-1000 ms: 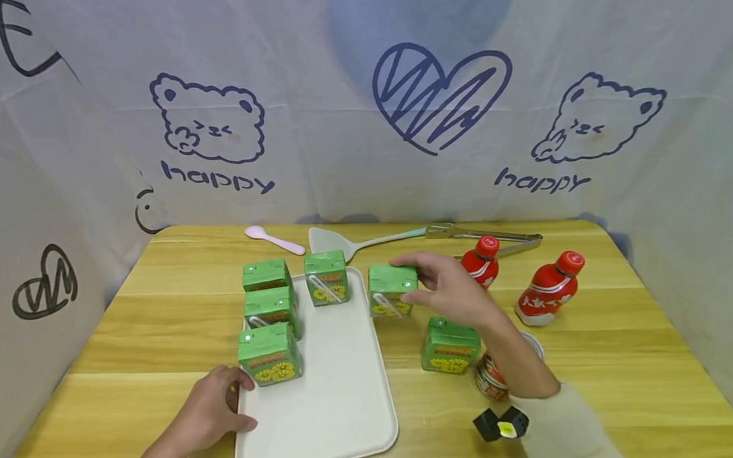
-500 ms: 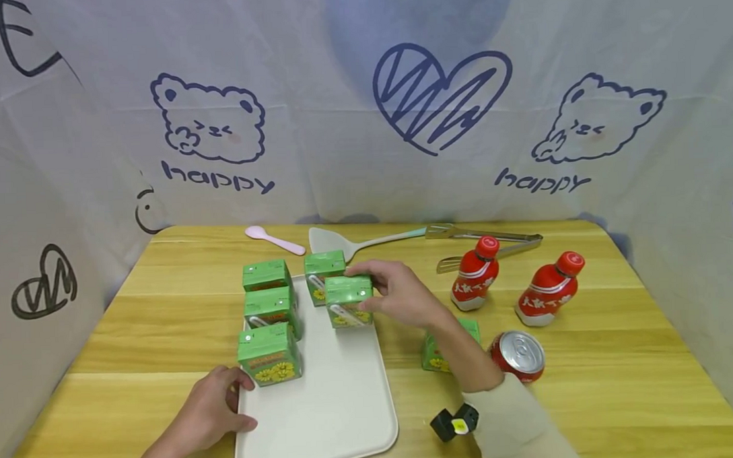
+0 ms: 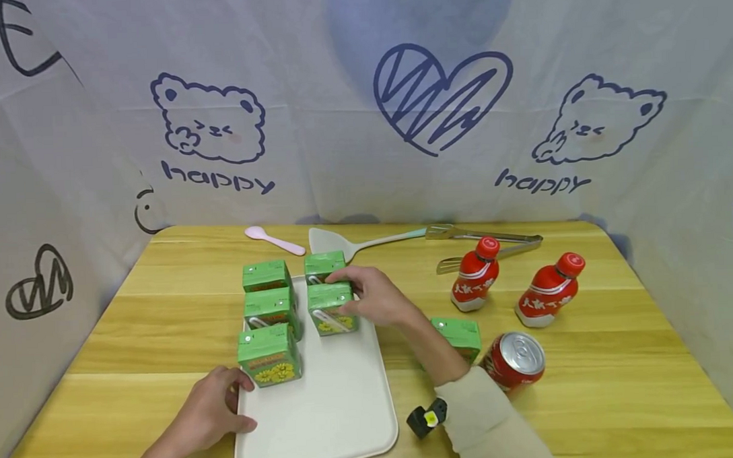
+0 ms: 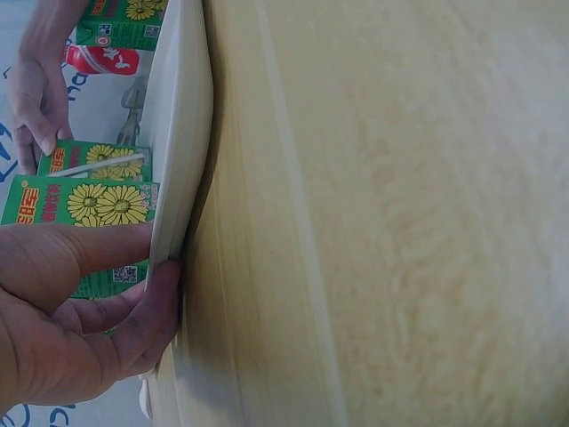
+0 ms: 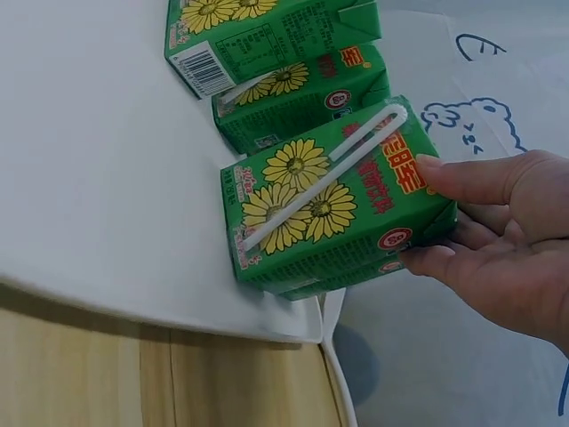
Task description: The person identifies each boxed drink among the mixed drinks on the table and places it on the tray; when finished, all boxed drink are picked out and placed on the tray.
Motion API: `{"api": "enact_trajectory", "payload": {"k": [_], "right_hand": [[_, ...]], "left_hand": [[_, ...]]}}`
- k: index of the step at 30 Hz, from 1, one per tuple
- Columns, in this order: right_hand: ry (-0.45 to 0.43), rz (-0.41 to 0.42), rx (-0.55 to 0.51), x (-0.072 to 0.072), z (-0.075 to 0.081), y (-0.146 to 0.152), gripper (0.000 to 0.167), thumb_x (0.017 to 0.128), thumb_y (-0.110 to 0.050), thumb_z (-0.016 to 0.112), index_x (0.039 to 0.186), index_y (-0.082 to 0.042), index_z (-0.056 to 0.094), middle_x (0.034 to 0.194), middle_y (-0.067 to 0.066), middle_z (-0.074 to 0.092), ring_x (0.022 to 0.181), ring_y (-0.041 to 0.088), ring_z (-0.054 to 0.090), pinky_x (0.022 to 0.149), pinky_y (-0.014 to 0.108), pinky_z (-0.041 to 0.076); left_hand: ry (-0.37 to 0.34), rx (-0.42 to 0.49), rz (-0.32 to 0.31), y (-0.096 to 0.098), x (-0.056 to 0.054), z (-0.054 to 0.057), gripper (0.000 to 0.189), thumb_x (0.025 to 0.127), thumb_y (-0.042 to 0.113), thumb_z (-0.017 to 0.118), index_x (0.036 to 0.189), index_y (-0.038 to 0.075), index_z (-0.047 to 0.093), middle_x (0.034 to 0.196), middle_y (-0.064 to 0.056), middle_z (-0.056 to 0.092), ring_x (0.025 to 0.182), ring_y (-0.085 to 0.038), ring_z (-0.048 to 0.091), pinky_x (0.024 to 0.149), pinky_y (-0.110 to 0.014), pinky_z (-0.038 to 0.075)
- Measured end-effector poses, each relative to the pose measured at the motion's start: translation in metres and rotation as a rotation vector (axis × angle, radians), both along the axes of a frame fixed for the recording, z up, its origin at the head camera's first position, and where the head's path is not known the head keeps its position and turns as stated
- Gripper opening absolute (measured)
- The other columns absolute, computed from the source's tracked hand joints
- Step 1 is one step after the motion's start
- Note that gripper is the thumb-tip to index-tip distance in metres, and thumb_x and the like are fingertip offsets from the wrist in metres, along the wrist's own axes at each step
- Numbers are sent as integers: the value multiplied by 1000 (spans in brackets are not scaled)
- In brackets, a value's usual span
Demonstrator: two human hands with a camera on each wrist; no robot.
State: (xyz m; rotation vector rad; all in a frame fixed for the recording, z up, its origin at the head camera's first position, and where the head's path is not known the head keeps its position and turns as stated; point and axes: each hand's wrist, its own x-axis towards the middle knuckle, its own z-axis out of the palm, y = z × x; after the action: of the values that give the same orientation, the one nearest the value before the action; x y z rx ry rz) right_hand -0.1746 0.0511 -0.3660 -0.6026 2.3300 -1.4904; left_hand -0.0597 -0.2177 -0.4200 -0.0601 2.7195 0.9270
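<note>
My right hand (image 3: 375, 297) grips a green drink carton (image 5: 311, 196) by its upper part, thumb on the straw side and fingers on the other. The carton is over the right half of a white tray (image 3: 331, 419), in front of another green carton (image 3: 324, 261) at the tray's far end. Three more cartons form a row along the tray's left side, the closest being the front carton (image 3: 269, 355). My left hand (image 3: 215, 407) holds the tray's left rim; in the left wrist view its fingertips pinch that rim.
Right of the tray stand a green carton (image 3: 458, 337), a red can (image 3: 515, 360) and two red bottles (image 3: 476, 276) (image 3: 550, 290). Along the table's back lie a pink spoon (image 3: 274, 240), a pale spatula (image 3: 333, 243) and metal tongs (image 3: 488, 235). A drawn-on white cloth (image 3: 321, 156) hangs behind.
My right hand has carried the carton leftward from beside the tray to over it, up to the far carton's front. The left hand stays at the rim.
</note>
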Motion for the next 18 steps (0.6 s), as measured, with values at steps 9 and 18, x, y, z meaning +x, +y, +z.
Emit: {"api": "enact_trajectory", "payload": {"k": [9, 18], "right_hand": [[-16, -5, 66, -4, -1, -5, 45, 83, 6, 65, 126, -6, 56, 134, 15, 51, 123, 28, 52, 101, 38, 45], [15, -4, 134, -3, 5, -6, 48, 82, 5, 67, 127, -6, 55, 134, 16, 52, 125, 32, 50, 102, 44, 44]], "left_hand": [[-7, 3, 1, 0, 0, 2, 49, 52, 4, 89, 92, 3, 61, 87, -8, 52, 69, -15, 51, 54, -23, 42], [-17, 6, 2, 1, -1, 2, 48, 53, 3, 89, 92, 3, 61, 86, -8, 52, 68, -15, 51, 54, -24, 42]]}}
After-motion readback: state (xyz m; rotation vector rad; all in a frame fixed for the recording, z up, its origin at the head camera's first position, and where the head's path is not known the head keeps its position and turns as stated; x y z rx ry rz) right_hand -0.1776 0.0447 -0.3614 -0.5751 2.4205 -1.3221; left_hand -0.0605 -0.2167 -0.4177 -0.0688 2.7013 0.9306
